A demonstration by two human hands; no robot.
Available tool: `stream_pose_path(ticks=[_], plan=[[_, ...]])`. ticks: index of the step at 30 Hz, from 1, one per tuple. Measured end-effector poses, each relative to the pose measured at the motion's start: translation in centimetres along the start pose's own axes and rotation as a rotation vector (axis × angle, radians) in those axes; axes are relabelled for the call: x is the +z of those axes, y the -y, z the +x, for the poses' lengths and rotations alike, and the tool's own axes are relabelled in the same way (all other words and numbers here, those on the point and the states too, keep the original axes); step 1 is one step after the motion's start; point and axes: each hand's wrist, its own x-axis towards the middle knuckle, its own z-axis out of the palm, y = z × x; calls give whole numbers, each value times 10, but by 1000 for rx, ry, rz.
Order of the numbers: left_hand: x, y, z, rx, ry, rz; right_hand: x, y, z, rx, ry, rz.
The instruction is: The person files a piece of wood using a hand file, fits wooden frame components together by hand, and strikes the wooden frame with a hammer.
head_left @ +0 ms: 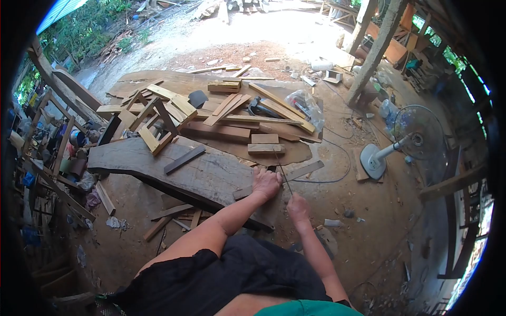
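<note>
My left hand [267, 183] is closed over a narrow wooden strip [308, 169], pressing it against the end of a thick wooden plank bench [211, 176]. The strip lies crosswise, and its right end sticks out past the bench. Just right of that hand, my right hand [298, 207] is wrapped round the near end of a handsaw [286, 180], whose thin blade is seen nearly edge-on. The blade crosses the strip close to my left fingers. Its handle is hidden in my fist. A short dark wood piece [184, 160] lies farther left on the bench.
Beyond the bench, boards and offcuts [226, 118] are heaped on a broad slab, with a hammer [262, 108] and a plastic bag [305, 105]. A standing fan [374, 160] is at the right, near a post [377, 55]. A cable [337, 179] curves across the dirt floor.
</note>
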Motion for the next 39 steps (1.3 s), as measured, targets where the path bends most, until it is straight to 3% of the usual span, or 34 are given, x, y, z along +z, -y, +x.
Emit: stream_pose_path(ticks=[6, 8, 9, 11, 15, 17, 23, 29, 33, 35, 37, 39], plan=[[3, 5, 2, -11, -11, -47, 0, 1, 13, 90, 26, 211], [-3, 4, 1, -4, 11, -36, -32, 18, 18, 404, 361, 613], [-1, 5, 1, 0, 7, -46, -22, 9, 18, 403, 354, 604], [2, 7, 0, 11, -61, -77, -2, -5, 17, -66, -44, 126], [-1, 9, -2, 4, 4, -118, -41, 32, 15, -96, -229, 45], [-1, 10, -2, 29, -19, -109, -63, 43, 20, -83, -371, 243], [-18, 10, -9, 78, 15, -126, -53, 33, -10, 63, -314, 592], [-23, 9, 2, 49, 153, -198, -49, 34, -53, 243, -194, 671], [-30, 1, 11, 23, 262, -188, -45, 14, -73, 242, -240, 704], [-28, 1, 10, 36, 261, -212, -47, 7, -80, 392, -231, 729], [-24, 2, 7, 174, 44, -220, -52, -2, -83, 429, -213, 777], [-36, 7, 4, 202, 33, -280, -63, -9, -80, 464, -202, 822]])
